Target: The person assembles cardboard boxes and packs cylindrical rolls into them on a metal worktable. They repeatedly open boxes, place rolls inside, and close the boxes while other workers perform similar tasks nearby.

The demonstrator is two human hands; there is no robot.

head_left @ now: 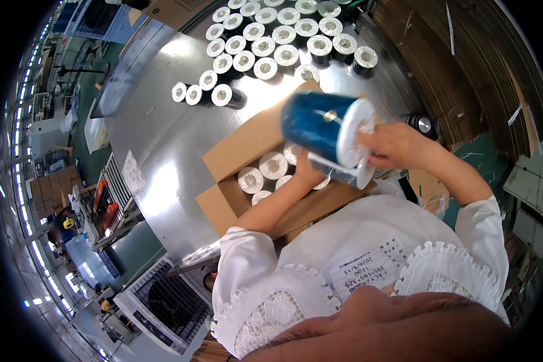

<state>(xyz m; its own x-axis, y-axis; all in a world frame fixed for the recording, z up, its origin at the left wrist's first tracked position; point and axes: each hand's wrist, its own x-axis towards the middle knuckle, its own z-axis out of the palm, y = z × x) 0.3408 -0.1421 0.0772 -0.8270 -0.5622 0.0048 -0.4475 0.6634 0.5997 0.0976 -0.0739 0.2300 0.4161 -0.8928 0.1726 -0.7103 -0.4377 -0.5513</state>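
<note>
My right hand [398, 145] is closed at the white end of a blue spool [320, 120], which is tilted on its side above the cardboard box and blurred by motion. Just under it shows a second white-ended spool [338, 172], partly covered. My left hand [309, 173] reaches over the box beside these spools; its fingers are mostly hidden behind them. Inside the open cardboard box [247, 142], several spools [273, 165] stand upright with their white ends up. My left forearm crosses over part of the box and hides some of them.
Several more white-ended spools [262, 46] stand in rows on the metal table [157, 139]. A paper sheet [134, 171] lies near its left edge. Stacked flattened cardboard [458, 60] rises at the right, near a dark cylinder [423, 125]. Another carton [175, 11] sits at the far edge.
</note>
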